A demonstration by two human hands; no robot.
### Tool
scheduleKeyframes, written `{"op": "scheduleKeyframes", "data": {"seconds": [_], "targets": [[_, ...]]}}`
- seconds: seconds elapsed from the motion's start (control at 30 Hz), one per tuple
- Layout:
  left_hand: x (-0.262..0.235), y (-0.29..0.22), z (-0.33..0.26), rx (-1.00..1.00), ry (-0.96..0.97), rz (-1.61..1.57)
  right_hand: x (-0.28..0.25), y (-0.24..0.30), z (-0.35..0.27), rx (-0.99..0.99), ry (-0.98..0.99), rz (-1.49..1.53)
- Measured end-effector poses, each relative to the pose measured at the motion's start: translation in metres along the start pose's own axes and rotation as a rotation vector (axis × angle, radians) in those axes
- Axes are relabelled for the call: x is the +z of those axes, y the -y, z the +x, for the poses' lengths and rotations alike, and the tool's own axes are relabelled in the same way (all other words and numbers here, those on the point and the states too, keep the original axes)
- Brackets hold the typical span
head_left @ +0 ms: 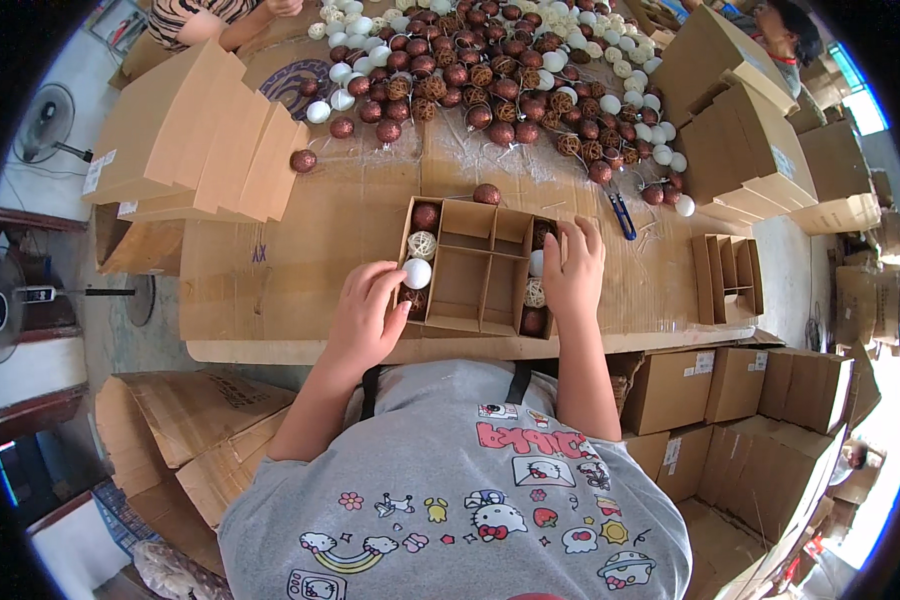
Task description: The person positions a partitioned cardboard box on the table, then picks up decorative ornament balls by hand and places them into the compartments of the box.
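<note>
A shallow cardboard box (pixel 459 327) with dividers lies at the table's front. Its left column holds a brown glitter ball (pixel 426 216), a cream wicker ball (pixel 422 244), a white ball (pixel 417 273) and a brown wicker ball (pixel 412 299). My left hand (pixel 368 312) is at the box's left side, thumb and index finger apart beside the lower two balls. Over the right side lies my right hand (pixel 575 272), fingers spread, partly covering that column. A cream wicker ball (pixel 535 292) and a brown glitter ball (pixel 533 321) show there. The middle compartments hold no balls.
A heap of brown, white and wicker balls (pixel 490 75) covers the table's far part. Stacked cartons (pixel 165 140) stand left, more (pixel 740 160) right. A blue cutter (pixel 622 215) and a small divided box (pixel 727 280) lie right. Other people sit beyond.
</note>
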State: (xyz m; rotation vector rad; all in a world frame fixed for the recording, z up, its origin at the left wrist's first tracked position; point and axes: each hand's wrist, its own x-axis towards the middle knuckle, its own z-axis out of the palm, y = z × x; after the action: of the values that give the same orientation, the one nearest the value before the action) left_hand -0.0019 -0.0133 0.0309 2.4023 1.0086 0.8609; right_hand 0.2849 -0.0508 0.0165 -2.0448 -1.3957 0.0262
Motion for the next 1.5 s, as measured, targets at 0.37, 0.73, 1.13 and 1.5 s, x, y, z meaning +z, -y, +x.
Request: {"op": "scheduleKeyframes", "data": {"seconds": [0.37,0.73,1.13,1.5], "targets": [[0.043,0.019,-0.008,-0.481,0.046,-0.674,0.008,-0.021,-0.023,0.069,0.131,0.316],[0.054,0.01,-0.004,-0.358,0.066,-1.099,-0.005,-0.012,-0.052,0.741,-0.022,1.154],[0.049,0.042,-0.002,-0.268,-0.282,-0.41,-0.022,-0.041,0.002,0.9,0.185,1.407],[0.048,0.041,0.0,-0.21,-0.203,-0.334,0.02,0.061,0.216,0.799,0.109,1.655]]}}
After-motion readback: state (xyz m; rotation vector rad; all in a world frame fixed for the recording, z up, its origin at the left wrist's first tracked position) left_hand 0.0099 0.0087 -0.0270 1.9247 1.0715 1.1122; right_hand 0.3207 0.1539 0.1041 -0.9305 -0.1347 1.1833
